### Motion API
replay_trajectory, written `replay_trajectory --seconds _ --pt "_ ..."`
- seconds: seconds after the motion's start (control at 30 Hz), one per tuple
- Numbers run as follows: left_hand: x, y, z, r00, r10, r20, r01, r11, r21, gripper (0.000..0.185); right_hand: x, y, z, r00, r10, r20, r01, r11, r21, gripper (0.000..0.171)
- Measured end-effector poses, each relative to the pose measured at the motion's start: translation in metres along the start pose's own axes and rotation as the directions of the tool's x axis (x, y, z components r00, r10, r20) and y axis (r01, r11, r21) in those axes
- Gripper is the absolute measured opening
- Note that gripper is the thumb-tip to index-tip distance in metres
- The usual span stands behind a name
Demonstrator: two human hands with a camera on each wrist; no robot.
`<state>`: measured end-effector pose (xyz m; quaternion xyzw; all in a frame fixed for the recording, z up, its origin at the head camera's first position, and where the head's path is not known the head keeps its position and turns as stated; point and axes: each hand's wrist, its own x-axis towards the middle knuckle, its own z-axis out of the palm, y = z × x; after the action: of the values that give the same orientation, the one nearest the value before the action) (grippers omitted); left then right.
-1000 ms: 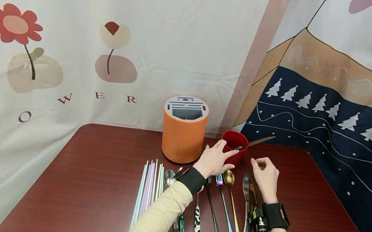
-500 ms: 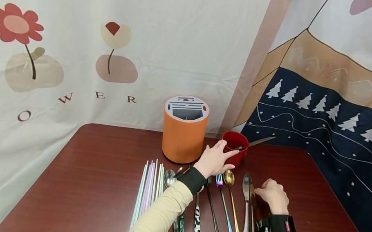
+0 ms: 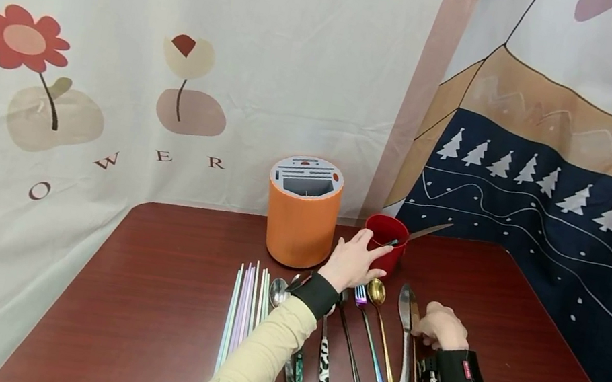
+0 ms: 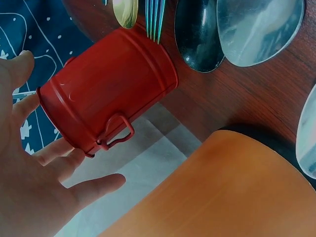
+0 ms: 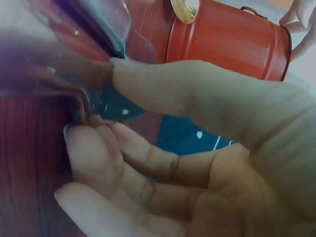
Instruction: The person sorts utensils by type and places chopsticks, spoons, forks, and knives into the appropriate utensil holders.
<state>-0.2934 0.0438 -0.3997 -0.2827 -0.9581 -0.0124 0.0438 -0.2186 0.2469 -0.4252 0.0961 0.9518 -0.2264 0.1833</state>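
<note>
Gold knife [image 3: 415, 364] lies on the table [image 3: 151, 300], right end of the cutlery row, just right of the silver knife [image 3: 406, 325]. Our right hand [image 3: 444, 326] is at its far half, thumb and fingers curled around the edge; we can't tell if the pinch is made. We read the step as picking this knife up. Next move calls for a firm thumb-and-finger grip that doesn't drag the silver one. Left hand [image 3: 350, 264] is spread, fingers touching the rim of the red cup [image 3: 386, 260] at the far side; probably steadying it. Gold spoon [image 3: 377, 292] lies left of the knives. Orange holder [image 3: 298, 234] stands left of the cup, chopsticks [image 3: 246, 303] at the row's left end.
</note>
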Motion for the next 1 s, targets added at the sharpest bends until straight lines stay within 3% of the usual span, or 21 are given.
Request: replay_trajectory --seconds 0.43,0.73,1.0 --pt "0.0004 -0.0001 0.0007 1.0 -0.005 -0.005 0.005 1.0 -0.009 0.055 0.0035 0.0009 0.0008 0.999 -0.018 0.042 0.011 0.985 0.171 0.022" --pt "0.0008 0.0004 0.0031 1.0 -0.009 0.006 0.009 1.0 -0.021 0.056 0.0056 0.0014 -0.0013 0.998 -0.012 0.068 -0.002 0.981 0.192 0.022" --pt "0.0012 0.0007 0.0026 1.0 -0.01 0.01 0.011 1.0 -0.017 0.057 -0.0044 -0.0022 -0.0084 0.997 -0.072 0.003 0.069 0.976 0.206 0.014"
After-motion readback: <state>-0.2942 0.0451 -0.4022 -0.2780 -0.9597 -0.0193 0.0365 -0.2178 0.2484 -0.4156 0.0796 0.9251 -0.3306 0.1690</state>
